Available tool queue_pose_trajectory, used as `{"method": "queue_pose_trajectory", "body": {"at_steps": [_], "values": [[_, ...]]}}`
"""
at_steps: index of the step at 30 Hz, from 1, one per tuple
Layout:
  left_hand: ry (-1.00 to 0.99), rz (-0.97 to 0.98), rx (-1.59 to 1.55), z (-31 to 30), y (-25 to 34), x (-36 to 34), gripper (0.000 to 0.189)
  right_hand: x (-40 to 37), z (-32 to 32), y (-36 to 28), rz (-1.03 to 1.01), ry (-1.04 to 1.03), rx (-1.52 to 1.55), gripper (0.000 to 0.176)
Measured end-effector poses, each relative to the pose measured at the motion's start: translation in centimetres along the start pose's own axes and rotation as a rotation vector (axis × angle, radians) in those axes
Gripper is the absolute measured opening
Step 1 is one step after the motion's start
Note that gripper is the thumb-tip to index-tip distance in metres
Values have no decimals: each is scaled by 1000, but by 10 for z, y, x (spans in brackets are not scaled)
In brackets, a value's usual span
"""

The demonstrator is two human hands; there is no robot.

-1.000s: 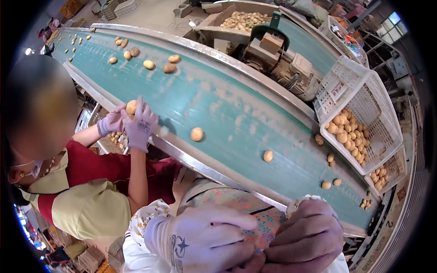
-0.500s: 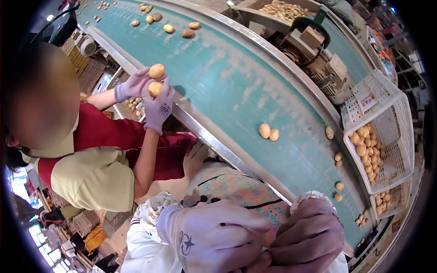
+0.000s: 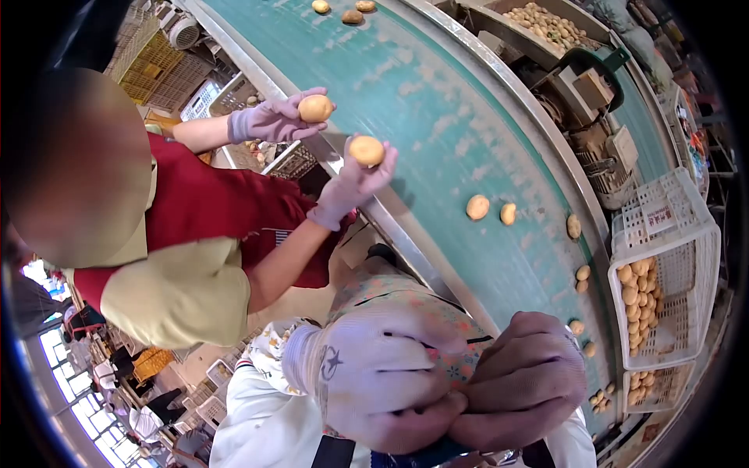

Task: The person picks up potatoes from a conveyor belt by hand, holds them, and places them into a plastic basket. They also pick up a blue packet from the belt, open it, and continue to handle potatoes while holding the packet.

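Low and near, the white-gloved left hand (image 3: 382, 374) and the bare right hand (image 3: 524, 382) curl in and press together, and I cannot tell if they hold anything, while the closest potato (image 3: 576, 327), small, round and yellow-brown, lies just past them on the green belt (image 3: 437, 132)

Green belt (image 3: 437, 117) spanned far-left to near-right, loose potatoes (image 3: 477, 207) on it. White crate (image 3: 686, 290) of potatoes sat right. Co-worker (image 3: 211, 210) left held two potatoes.
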State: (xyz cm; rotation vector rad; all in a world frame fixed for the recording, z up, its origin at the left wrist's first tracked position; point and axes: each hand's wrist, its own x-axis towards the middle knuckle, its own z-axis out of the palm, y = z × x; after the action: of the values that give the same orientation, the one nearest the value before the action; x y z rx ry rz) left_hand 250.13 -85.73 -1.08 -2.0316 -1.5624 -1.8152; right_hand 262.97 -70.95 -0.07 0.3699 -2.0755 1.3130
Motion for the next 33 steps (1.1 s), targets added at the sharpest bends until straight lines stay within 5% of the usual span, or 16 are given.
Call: {"method": "queue_pose_trajectory", "body": {"at_steps": [6, 8, 12, 19, 27, 33], "values": [[18, -7, -238, -24, -42, -3, 12, 29, 12, 23, 6, -86, -41, 12], [33, -31, -277, -27, -49, -5, 13, 37, 20, 37, -41, -11, 9, 23], [-58, -10, -299, -44, -74, -8, 20, 41, 44, 31, 266, 159, -36, 19], [-240, -217, -207, -39, -126, -31, 25, 37, 21, 90, 75, -141, 31, 31], [-340, -374, -255, -34, -133, -44, 32, 2, 8, 103, 277, -194, 93, 37], [-208, -692, -286, -17, -133, -89, 37, -11, 3, 139, 552, -230, 253, 41]]}}
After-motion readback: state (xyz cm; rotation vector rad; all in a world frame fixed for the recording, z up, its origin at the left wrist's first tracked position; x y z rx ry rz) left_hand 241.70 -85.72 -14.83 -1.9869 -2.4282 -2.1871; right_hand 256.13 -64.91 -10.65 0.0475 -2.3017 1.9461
